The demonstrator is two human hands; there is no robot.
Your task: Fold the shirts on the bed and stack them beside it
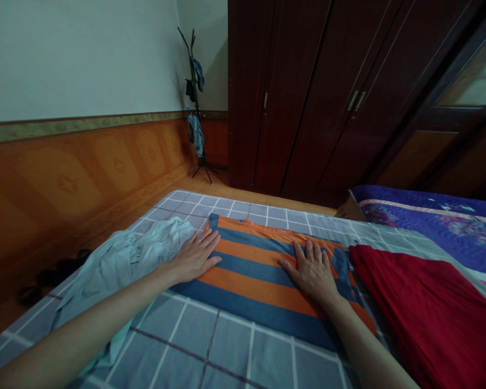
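Note:
An orange and blue-grey striped shirt [251,269] lies spread out on the checked bedsheet [194,329]. My left hand [196,255] rests flat on its left edge, fingers stretched toward the middle of the cloth. On the right part of the shirt lies my right hand [312,270], palm down with the fingers apart. A crumpled pale grey-green garment [125,259] sits just left of the shirt, partly behind my left forearm. To the right is a red garment [425,308], laid out in long folds. Neither hand grips anything.
Beyond the bed stands a dark red wardrobe [299,102]. A black coat rack [195,92] with clothes on it is in the corner. A purple flowered mattress or cover [441,216] lies at the right. Dark shoes [52,275] are on the floor at the left.

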